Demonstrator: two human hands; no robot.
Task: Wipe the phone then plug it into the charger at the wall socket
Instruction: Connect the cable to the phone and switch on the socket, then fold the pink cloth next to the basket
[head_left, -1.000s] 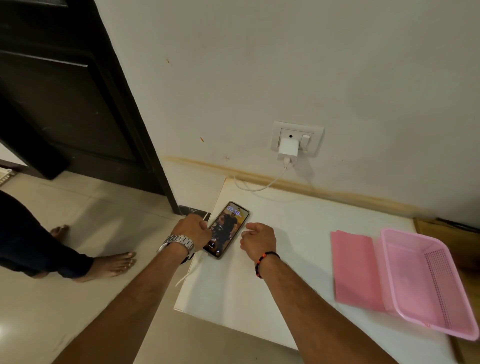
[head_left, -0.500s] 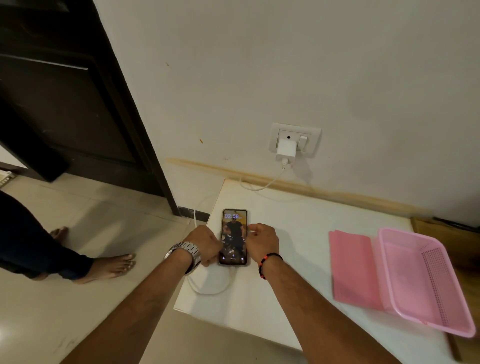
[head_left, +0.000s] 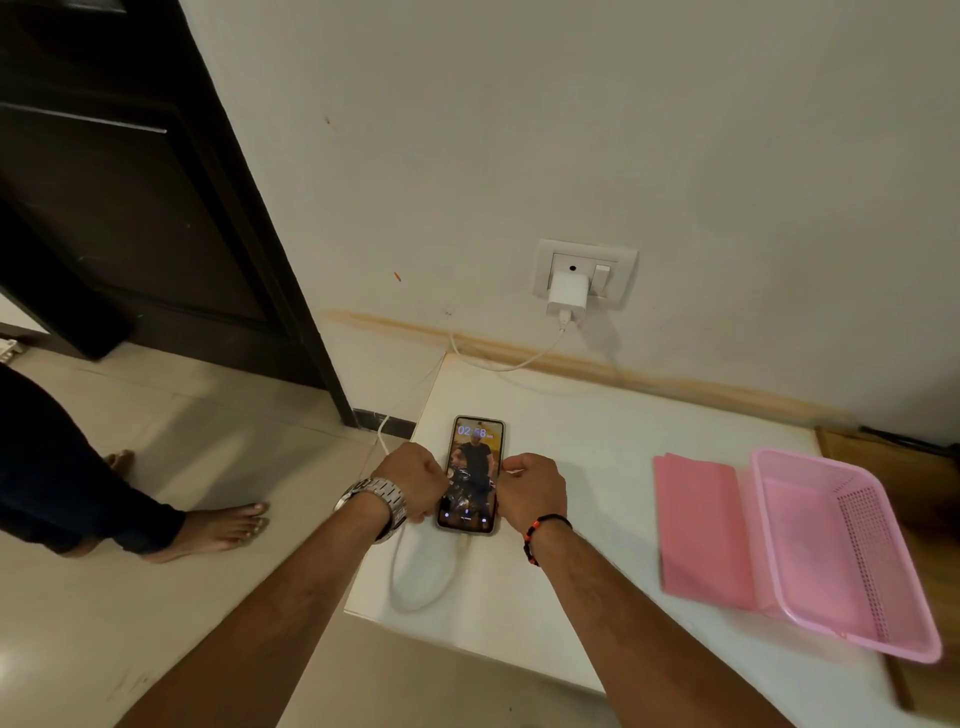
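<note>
The phone (head_left: 474, 470) lies flat on the white table (head_left: 587, 519), screen up and lit, showing 02:58. A white cable (head_left: 415, 587) loops from the phone's near end and runs along the table's left edge up to the white charger (head_left: 567, 292) in the wall socket (head_left: 587, 273). My left hand (head_left: 413, 480) grips the phone's left side. On the opposite side my right hand (head_left: 530, 486) holds its right edge. The folded pink cloth (head_left: 698, 530) lies to the right, apart from both hands.
A pink plastic basket (head_left: 841, 551) stands at the table's right, partly over the cloth. A dark door (head_left: 130, 197) fills the left background. Another person's bare feet (head_left: 218, 530) stand on the tiled floor at the left, close to the table.
The phone turned from a slant to straight and came nearer to me. The cable now loops out from its near end. Both hands slid down to its two sides.
</note>
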